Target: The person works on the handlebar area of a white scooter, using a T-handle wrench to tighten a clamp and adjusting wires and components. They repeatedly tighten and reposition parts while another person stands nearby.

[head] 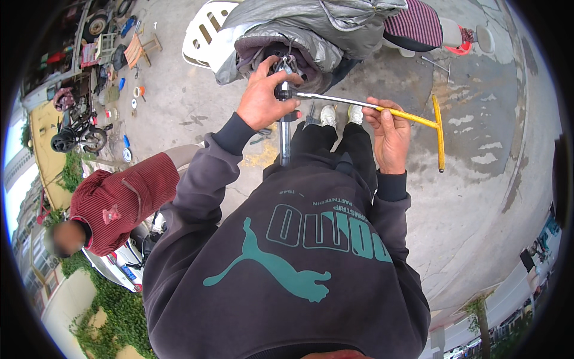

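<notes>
My left hand (267,92) is wrapped around a black fitting on an upright-looking bare metal tube (285,143), apparently a handlebar. Its thumb lies below the fitting and its fingers above. My right hand (389,134) holds a yellow-handled T-handle wrench (410,117) between thumb and fingers, near where the yellow part meets the bright shaft. The wrench's far end meets the black fitting beside my left thumb; how it seats there is hard to tell. A red part (296,115) shows on the tube just below. Behind my left hand is a silver quilted cover (358,27) with a dark lining.
A pink-and-black striped seat cover (415,24) and a white slotted plastic panel (204,33) flank the silver cover. Pliers (260,136) and another T-shaped tool (437,65) lie on the concrete. A person in a red striped jacket (130,202) stands at left, near a parked motorcycle (78,132).
</notes>
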`<state>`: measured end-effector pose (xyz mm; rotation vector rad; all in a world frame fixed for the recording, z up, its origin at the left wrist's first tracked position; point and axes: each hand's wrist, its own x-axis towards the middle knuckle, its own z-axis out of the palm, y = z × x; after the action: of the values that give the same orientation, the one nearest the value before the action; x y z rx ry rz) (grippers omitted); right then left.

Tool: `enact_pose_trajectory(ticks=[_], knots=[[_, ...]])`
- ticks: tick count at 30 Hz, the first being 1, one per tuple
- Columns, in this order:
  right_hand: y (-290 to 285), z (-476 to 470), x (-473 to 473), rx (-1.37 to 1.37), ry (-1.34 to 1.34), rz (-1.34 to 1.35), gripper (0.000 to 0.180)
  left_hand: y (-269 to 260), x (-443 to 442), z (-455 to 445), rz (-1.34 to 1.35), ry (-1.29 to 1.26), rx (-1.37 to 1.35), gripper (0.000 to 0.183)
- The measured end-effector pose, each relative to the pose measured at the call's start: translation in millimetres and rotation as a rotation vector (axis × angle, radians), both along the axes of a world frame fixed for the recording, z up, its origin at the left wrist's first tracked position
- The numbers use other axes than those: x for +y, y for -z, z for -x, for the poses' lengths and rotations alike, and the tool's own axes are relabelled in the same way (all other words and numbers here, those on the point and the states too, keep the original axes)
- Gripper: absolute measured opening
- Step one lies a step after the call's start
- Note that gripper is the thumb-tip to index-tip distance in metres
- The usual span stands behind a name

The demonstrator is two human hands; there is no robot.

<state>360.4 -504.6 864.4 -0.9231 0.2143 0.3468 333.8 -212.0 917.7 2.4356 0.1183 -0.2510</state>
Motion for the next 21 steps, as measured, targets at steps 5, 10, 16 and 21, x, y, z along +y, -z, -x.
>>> enact_pose_trajectory(ticks=[5, 10, 16, 21], knots=[[18.4, 3.2, 10.4, 0.169, 0.117, 0.232, 0.024, 1.5, -8.7, 0.6, -0.099, -0.036, -0.005, 0.045], [7.8, 1.3, 22.0, 0.086, 0.107, 0.014, 0.015, 5.5, -6.1, 0.3, -0.155, 0.022, 0.017, 0.035], [2.7, -2.0, 23.0, -0.060, 0.117, -0.257, 0.012, 6.2, -9.3, -0.6, -0.177, 0.033, -0.002, 0.027], [41.7, 7.4, 21.0, 0.145, 0.046, 0.139, 0.027, 8.3, -11.1, -1.8, -0.233, 0.037, 0.017, 0.026]])
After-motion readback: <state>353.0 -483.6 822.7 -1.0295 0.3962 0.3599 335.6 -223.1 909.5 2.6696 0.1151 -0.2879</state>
